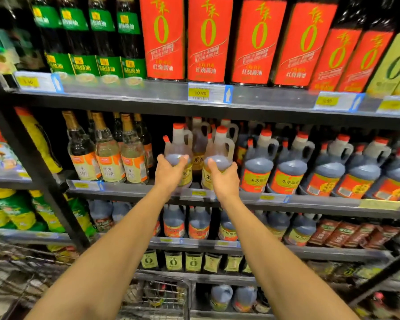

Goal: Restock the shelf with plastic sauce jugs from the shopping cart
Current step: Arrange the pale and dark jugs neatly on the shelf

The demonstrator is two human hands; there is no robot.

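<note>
Here we hold two yellow-labelled plastic sauce jugs at the front edge of the middle shelf (194, 192). Our left hand (170, 173) has its grip closed around the belly of the left jug (179, 146), and our right hand (224, 179) is closed likewise around the right jug (219, 146). Both jugs stand upright, red caps up, just beside each other, with their bases at the shelf lip. Behind them a dark pocket holds more jugs of the same kind (198, 139), leaving little room rearward. Clear glass bottles (109, 153) flank the gap on the left; dark jugs with orange labels (259, 162) crowd it on the right, nearly touching the right jug. The shelf above (148, 100) hangs close over the caps. Our hands hide the lower labels, and whether the bases rest on the shelf we cannot tell. The wire shopping cart (166, 294) is blurred and cut off at the bottom edge.
</note>
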